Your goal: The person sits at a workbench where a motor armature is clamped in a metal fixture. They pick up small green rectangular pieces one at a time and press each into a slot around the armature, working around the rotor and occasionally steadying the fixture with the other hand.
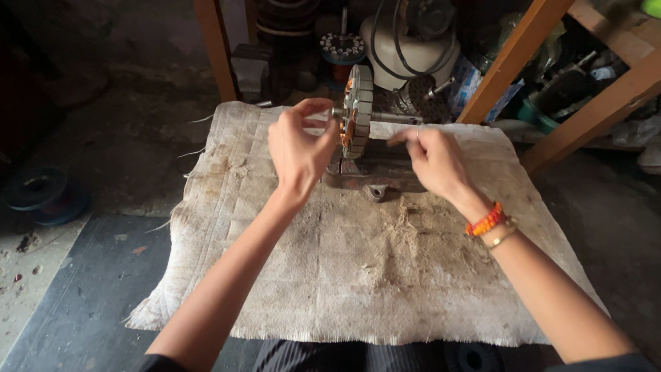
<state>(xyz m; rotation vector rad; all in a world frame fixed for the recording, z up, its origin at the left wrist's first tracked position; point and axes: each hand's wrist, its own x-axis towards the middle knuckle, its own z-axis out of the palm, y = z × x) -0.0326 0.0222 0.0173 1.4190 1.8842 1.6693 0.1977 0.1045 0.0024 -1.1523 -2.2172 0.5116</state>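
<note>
A round motor stator (357, 110) with pale laminations and copper-coloured windings stands on edge on a horizontal metal shaft (394, 118), above a dark iron stand (372, 176). My left hand (299, 148) is raised just left of the stator, thumb and forefinger pinched together near the shaft end; whatever thin thing they pinch is too small to see. My right hand (432, 158) hovers to the right of the stator, below the shaft, fingers curled and blurred. An orange bead bracelet (486, 220) circles that wrist.
A dirty woven sack cloth (358, 275) covers the work surface. Orange wooden frame legs (513, 58) rise behind, with motor housings and another stator (342, 47) among clutter. A dark spool (38, 193) lies on the floor at left.
</note>
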